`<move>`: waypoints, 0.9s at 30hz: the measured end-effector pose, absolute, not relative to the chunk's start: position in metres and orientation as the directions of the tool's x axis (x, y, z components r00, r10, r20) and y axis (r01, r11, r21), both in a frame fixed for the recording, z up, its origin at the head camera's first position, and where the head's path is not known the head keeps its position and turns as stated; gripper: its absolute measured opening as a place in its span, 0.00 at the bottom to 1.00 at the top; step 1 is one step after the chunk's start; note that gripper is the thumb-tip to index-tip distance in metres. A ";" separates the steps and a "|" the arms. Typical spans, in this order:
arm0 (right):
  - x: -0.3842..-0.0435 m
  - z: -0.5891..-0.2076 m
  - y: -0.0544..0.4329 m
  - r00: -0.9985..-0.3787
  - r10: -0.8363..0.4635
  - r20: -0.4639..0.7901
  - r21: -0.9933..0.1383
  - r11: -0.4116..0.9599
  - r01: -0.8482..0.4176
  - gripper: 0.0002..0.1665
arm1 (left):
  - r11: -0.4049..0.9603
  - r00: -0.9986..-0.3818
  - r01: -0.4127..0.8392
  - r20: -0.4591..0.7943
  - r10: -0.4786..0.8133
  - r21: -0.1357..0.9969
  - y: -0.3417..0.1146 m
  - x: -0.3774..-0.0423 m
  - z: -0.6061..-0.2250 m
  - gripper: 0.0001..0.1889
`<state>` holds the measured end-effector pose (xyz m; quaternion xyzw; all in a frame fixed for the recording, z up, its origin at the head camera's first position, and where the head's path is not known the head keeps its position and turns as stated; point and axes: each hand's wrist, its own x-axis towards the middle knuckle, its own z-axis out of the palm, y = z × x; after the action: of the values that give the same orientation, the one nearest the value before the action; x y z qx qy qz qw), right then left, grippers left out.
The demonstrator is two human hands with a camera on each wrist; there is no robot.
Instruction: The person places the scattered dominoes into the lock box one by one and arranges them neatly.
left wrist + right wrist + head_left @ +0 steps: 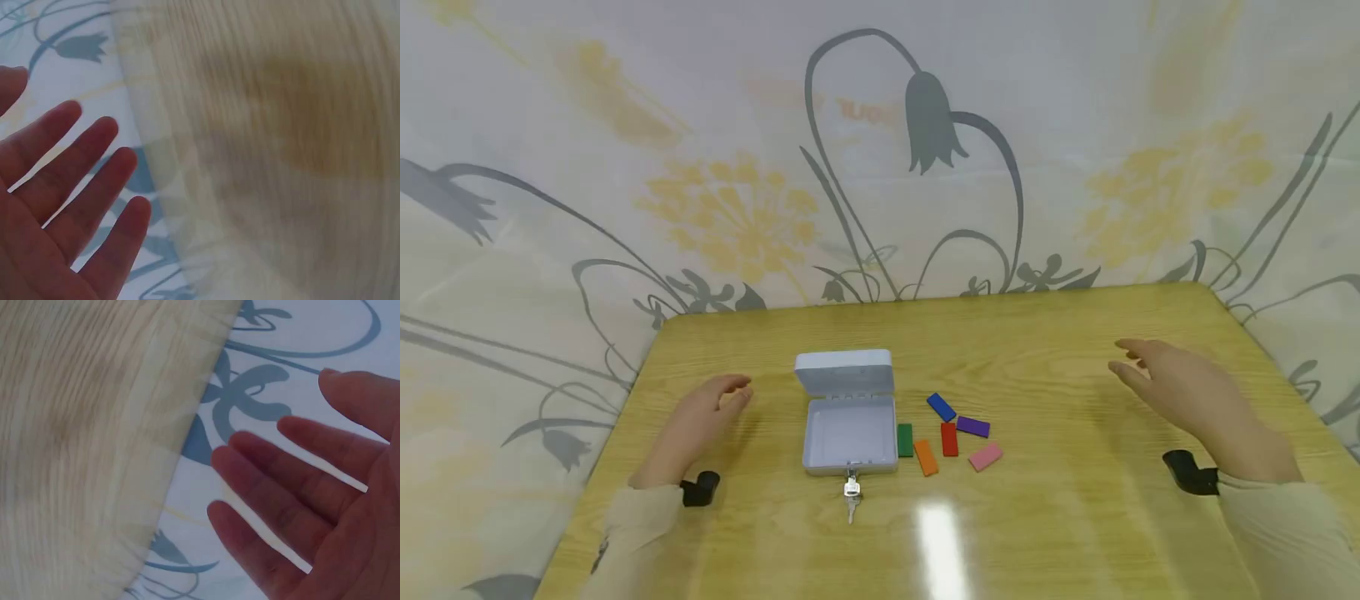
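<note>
A small white metal box (pixel 852 435) stands left of centre on the wooden table, its lid (pixel 846 372) raised and nothing inside. Keys (pixel 852 496) hang from the lock at its front. Just right of it lie a green block (pixel 906 440), an orange block (pixel 927 457), a red block (pixel 950 439), a blue block (pixel 941 407), a purple block (pixel 973 427) and a pink block (pixel 986 456). To the left of the box, my left hand (pixel 698 421) holds nothing, fingers spread in the left wrist view. My right hand (pixel 1187 396), also bare, hovers at the far right, well away from the blocks.
The wooden table (pixel 1037 533) meets a flower-patterned cloth (pixel 737 108) at its back and sides. Black straps with camera mounts sit at both wrists. A bright light reflection falls on the table in front of the blocks.
</note>
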<state>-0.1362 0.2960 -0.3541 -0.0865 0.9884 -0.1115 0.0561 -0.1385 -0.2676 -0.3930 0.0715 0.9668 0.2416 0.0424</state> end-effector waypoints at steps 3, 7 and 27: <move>-0.127 -0.365 0.290 -0.976 -0.209 -0.067 -0.352 0.920 -0.173 0.36 | 0.817 -0.982 0.092 -0.083 0.169 0.569 -0.251 -0.126 -0.404 0.29; -0.115 -0.381 0.280 -0.983 -0.182 -0.028 -0.454 0.878 -0.150 0.29 | 0.716 -0.978 0.051 -0.112 0.178 0.696 -0.229 -0.109 -0.414 0.25; -0.091 -0.435 0.213 -0.994 -0.109 -0.007 -0.603 0.794 -0.083 0.26 | 0.288 -0.975 -0.089 -0.143 0.172 0.953 -0.195 -0.100 -0.439 0.46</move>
<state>-0.0906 0.2128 -0.4354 -0.0506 0.9468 -0.3172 0.0206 -0.1000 -0.1950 -0.4393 0.0261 0.7950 0.5960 0.1097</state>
